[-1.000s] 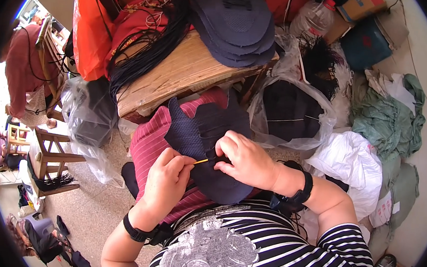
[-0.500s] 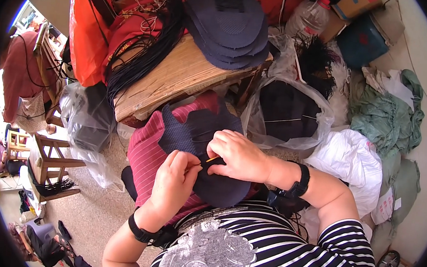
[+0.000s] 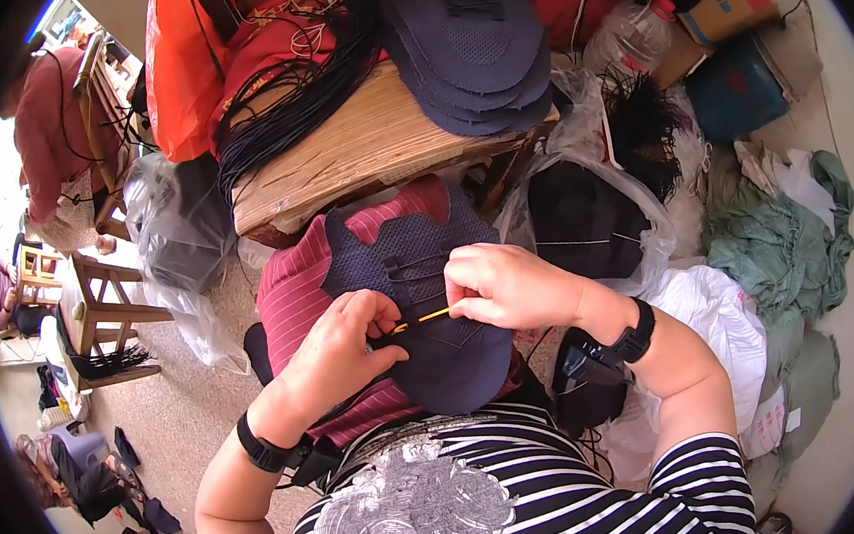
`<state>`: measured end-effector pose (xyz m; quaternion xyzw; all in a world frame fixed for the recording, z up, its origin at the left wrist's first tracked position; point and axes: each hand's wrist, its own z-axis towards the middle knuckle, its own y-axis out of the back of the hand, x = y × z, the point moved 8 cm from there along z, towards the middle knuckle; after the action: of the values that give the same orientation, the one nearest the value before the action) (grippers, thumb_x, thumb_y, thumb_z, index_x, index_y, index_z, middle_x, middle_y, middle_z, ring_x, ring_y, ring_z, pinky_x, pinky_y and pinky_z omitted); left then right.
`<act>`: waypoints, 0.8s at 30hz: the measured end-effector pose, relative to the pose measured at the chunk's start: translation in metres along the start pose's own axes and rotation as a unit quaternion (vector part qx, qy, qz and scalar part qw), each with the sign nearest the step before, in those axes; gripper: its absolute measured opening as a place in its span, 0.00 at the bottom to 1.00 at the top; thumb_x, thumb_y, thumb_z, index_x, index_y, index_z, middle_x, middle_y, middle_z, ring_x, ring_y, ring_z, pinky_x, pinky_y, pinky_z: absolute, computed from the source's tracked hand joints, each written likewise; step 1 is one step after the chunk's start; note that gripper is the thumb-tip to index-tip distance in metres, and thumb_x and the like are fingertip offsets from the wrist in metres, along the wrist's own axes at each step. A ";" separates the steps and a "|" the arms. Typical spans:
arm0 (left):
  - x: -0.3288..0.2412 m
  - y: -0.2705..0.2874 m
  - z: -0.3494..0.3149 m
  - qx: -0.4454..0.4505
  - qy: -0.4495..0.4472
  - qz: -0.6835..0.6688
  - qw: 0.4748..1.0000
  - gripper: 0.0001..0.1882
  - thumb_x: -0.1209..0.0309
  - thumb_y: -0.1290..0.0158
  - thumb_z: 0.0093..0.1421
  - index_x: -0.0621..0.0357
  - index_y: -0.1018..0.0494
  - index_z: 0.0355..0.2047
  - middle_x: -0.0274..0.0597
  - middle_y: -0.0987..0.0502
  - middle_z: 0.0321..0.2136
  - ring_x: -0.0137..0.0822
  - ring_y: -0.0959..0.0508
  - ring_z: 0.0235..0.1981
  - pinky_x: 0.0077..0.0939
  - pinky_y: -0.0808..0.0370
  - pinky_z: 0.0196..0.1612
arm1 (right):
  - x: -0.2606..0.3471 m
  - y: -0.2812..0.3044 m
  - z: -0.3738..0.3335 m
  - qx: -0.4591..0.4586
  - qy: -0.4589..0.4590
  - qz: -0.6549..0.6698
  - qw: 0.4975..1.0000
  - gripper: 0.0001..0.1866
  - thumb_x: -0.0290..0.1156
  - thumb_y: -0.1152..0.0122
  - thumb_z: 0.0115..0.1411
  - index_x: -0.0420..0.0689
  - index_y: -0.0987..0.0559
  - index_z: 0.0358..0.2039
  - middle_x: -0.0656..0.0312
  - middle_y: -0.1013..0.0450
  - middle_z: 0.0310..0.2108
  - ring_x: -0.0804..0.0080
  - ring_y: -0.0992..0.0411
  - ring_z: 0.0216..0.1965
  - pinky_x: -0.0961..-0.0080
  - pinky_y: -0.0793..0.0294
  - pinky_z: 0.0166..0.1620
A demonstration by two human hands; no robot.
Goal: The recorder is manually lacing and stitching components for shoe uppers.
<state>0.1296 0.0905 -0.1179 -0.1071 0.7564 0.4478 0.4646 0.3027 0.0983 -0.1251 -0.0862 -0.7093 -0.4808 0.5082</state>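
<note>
A dark navy mesh shoe upper lies across my lap, with dark laces running over its middle. Above it, my right hand is closed, pinching one end of a thin yellow stick that points toward my left hand. My left hand is at the upper's left side, thumb and fingers curled together. A small yellow tip and something dark show at its fingertips; what it grips is too small to make out. The upper rests on a red striped cloth.
Ahead stands a wooden bench bearing a bundle of black laces and a stack of navy uppers. A clear plastic bag with dark pieces is to the right, near a white bag. Wooden stools stand left.
My right hand has moved slightly up and right, away from my left, exposing more of the yellow stick. My left fingers have spread a little. The upper's laces show more.
</note>
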 end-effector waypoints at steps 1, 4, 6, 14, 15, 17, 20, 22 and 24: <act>0.003 0.000 0.000 -0.009 -0.005 0.003 1.000 0.21 0.76 0.28 0.47 0.61 0.27 0.38 0.38 0.25 0.33 0.33 0.24 0.32 0.28 0.24 0.36 | 0.002 0.001 0.002 0.002 0.002 0.001 1.000 0.10 0.32 0.32 0.57 0.40 0.23 0.27 0.56 0.27 0.31 0.56 0.25 0.35 0.60 0.26 0.39; 0.004 -0.003 0.002 -0.017 -0.004 -0.006 1.000 0.20 0.77 0.28 0.48 0.60 0.28 0.37 0.38 0.26 0.31 0.33 0.24 0.31 0.27 0.24 0.35 | -0.002 -0.008 0.007 0.063 -0.024 0.004 0.998 0.13 0.36 0.33 0.61 0.41 0.23 0.26 0.56 0.28 0.31 0.54 0.25 0.35 0.58 0.26 0.39; 0.006 -0.006 0.003 -0.021 0.001 -0.004 1.000 0.20 0.77 0.28 0.48 0.60 0.28 0.36 0.38 0.27 0.30 0.33 0.25 0.30 0.27 0.25 0.34 | 0.004 -0.017 0.012 0.070 0.059 -0.039 0.995 0.17 0.37 0.35 0.64 0.41 0.27 0.23 0.58 0.33 0.27 0.59 0.29 0.32 0.60 0.30 0.36; 0.003 -0.009 0.002 -0.053 -0.030 0.040 0.997 0.21 0.75 0.27 0.48 0.59 0.30 0.34 0.38 0.29 0.28 0.34 0.27 0.27 0.28 0.25 0.32 | -0.020 -0.028 0.005 0.123 0.098 0.202 0.967 0.22 0.32 0.41 0.68 0.39 0.35 0.19 0.60 0.40 0.23 0.62 0.37 0.31 0.63 0.35 0.40; 0.001 -0.009 0.002 -0.054 -0.035 0.043 0.997 0.21 0.75 0.27 0.48 0.59 0.30 0.35 0.38 0.30 0.28 0.34 0.27 0.27 0.29 0.25 0.32 | -0.021 -0.027 0.003 0.124 0.096 0.194 0.968 0.20 0.32 0.40 0.66 0.39 0.32 0.19 0.61 0.38 0.23 0.66 0.35 0.31 0.65 0.35 0.41; 0.000 -0.010 0.000 -0.055 -0.040 0.045 0.997 0.21 0.74 0.27 0.48 0.59 0.30 0.35 0.38 0.30 0.28 0.35 0.27 0.27 0.29 0.25 0.32 | -0.021 -0.022 -0.003 0.108 0.107 0.217 0.964 0.18 0.31 0.40 0.66 0.39 0.30 0.20 0.60 0.35 0.25 0.66 0.34 0.32 0.66 0.34 0.42; 0.008 -0.009 -0.001 -0.056 -0.009 0.046 0.997 0.21 0.74 0.28 0.48 0.59 0.30 0.35 0.39 0.30 0.28 0.35 0.27 0.28 0.29 0.25 0.32 | -0.024 -0.007 -0.021 0.082 0.080 0.290 0.950 0.15 0.29 0.40 0.66 0.38 0.26 0.22 0.59 0.25 0.31 0.67 0.28 0.37 0.69 0.30 0.44; 0.004 -0.007 0.000 -0.064 -0.027 0.043 0.997 0.20 0.74 0.28 0.49 0.60 0.30 0.35 0.39 0.30 0.29 0.36 0.26 0.29 0.29 0.25 0.33 | -0.026 -0.003 -0.029 0.040 0.040 0.252 0.966 0.15 0.28 0.40 0.67 0.37 0.26 0.22 0.59 0.24 0.33 0.68 0.27 0.38 0.69 0.28 0.46; 0.001 -0.008 -0.005 -0.074 -0.038 0.052 0.995 0.20 0.75 0.28 0.49 0.60 0.29 0.36 0.40 0.29 0.29 0.36 0.26 0.30 0.29 0.25 0.34 | -0.021 -0.003 -0.028 0.019 0.057 0.198 0.978 0.13 0.29 0.38 0.67 0.37 0.23 0.25 0.61 0.24 0.32 0.71 0.27 0.37 0.72 0.28 0.44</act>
<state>0.1303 0.0825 -0.1225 -0.0848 0.7077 0.5293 0.4602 0.3285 0.0831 -0.1432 -0.1876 -0.6570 -0.3609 0.6348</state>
